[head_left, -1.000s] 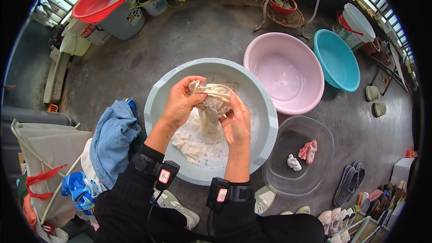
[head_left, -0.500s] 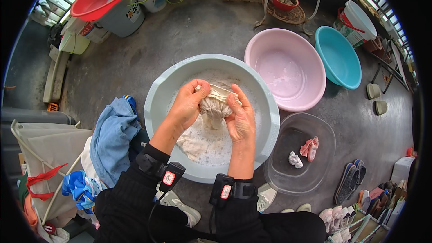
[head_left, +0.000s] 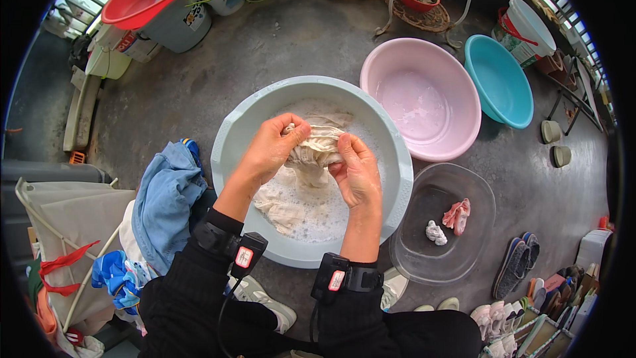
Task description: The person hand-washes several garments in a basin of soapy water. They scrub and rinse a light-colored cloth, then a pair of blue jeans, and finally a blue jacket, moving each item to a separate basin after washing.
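Observation:
A large pale grey-blue basin (head_left: 228,159) of sudsy water stands in front of me. Over it, a wet cream-coloured garment (head_left: 311,154) is stretched between my two hands, its lower part hanging into the foam. My left hand (head_left: 275,146) pinches one side of its gathered edge between thumb and fingers. On the other side, my right hand (head_left: 358,169) grips the same edge, palm partly turned up. More of the pale cloth (head_left: 278,209) lies soaking in the suds at the basin's lower left; whether it joins the held piece I cannot tell.
A pink basin (head_left: 424,103) and a turquoise basin (head_left: 500,83) stand at the far right. Nearer, a clear tub (head_left: 440,268) contains a pink cloth (head_left: 457,215) and a white cloth (head_left: 435,233). Denim clothing (head_left: 169,199) hangs by a laundry hamper (head_left: 73,225) at left. Slippers (head_left: 513,265) lie at right.
My right hand has turned slightly and shifted a little right, its fingers closing further on the garment's edge. The garment is now bunched differently between my hands; my left hand stays nearly in place.

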`<move>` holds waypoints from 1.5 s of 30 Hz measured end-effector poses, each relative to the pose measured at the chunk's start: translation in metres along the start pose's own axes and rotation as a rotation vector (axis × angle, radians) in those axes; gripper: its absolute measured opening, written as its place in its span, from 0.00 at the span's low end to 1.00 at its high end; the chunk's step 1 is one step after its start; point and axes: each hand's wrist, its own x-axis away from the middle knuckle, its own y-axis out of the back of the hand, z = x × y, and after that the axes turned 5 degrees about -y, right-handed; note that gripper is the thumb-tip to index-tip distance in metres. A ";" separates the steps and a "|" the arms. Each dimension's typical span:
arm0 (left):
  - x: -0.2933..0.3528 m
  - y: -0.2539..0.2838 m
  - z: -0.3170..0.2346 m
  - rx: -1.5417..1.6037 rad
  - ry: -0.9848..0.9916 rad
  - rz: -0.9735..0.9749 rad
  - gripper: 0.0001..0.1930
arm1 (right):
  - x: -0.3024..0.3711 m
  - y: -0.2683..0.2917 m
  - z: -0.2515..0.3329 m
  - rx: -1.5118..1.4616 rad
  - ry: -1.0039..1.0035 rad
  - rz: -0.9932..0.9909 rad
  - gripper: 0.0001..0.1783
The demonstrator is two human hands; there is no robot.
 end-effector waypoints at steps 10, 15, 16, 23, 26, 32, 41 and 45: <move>0.025 -0.051 -0.002 -0.583 -0.379 -0.337 0.06 | 0.004 -0.038 -0.016 0.233 -0.044 -0.251 0.25; 0.024 -0.053 -0.004 -0.584 -0.428 -0.459 0.08 | 0.003 -0.043 -0.021 0.330 -0.025 -0.160 0.24; 0.026 -0.058 -0.006 -0.582 -0.465 -0.427 0.08 | 0.003 -0.041 -0.020 0.220 -0.074 -0.151 0.24; 0.029 -0.077 -0.016 -0.627 -0.545 -0.372 0.07 | 0.004 -0.027 -0.013 0.226 -0.047 -0.179 0.20; 0.020 -0.067 -0.012 -0.666 -0.408 -0.570 0.07 | 0.003 -0.027 -0.014 0.397 0.015 -0.190 0.21; 0.020 -0.074 -0.006 -0.587 -0.409 -0.425 0.07 | 0.002 -0.031 -0.020 0.344 -0.008 -0.126 0.22; 0.021 -0.065 -0.001 -0.598 -0.387 -0.548 0.06 | 0.008 -0.045 -0.004 0.630 -0.046 -0.060 0.23; 0.028 -0.078 0.002 -0.645 -0.455 -0.342 0.06 | 0.009 -0.043 -0.001 0.228 -0.092 -0.273 0.24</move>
